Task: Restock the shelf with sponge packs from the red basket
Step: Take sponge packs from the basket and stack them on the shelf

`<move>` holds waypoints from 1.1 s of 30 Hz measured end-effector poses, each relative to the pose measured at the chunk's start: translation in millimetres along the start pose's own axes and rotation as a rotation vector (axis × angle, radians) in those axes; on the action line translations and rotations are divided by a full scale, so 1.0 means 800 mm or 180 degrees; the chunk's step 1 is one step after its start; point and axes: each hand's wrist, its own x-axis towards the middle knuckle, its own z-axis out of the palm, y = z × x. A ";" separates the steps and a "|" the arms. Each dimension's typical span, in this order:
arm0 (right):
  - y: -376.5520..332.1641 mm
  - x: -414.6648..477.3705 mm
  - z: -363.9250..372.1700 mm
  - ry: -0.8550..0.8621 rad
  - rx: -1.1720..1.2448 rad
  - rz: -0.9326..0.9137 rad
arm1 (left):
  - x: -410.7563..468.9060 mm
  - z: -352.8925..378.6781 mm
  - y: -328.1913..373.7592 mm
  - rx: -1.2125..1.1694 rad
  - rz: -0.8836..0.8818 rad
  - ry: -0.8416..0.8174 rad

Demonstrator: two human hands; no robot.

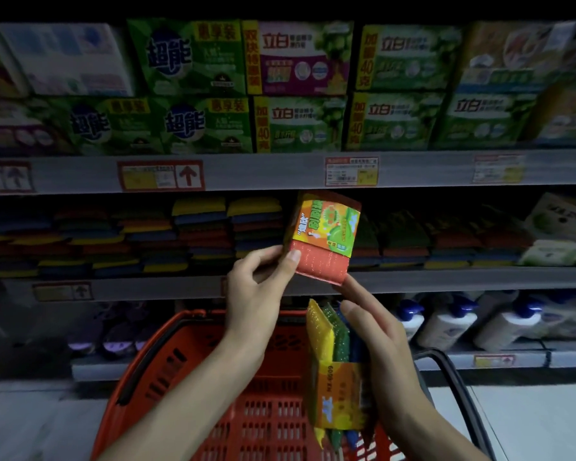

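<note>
My left hand pinches the lower left corner of a sponge pack with an orange-red sponge and a yellow-green label, held up in front of the middle shelf. My right hand grips a second sponge pack of yellow, green and blue sponges upright over the red basket. Its index finger reaches up and touches the bottom edge of the first pack.
Stacks of coloured sponges fill the middle shelf on the left and right of the raised pack. Green soap boxes line the shelf above. White bottles stand on the lower shelf at right. A black basket handle curves at lower right.
</note>
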 end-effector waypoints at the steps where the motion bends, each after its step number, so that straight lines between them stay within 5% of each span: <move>1: 0.004 0.002 0.000 0.0051 -0.0034 0.0018 | 0.001 0.000 0.001 -0.0016 0.0031 0.0026; 11: 0.009 0.030 0.007 0.0046 -0.0102 -0.0102 | 0.018 0.005 0.000 -0.0227 0.0198 0.0404; 33: 0.000 0.103 0.013 0.0112 0.0072 0.0043 | 0.043 0.023 -0.004 0.0264 -0.0235 -0.0039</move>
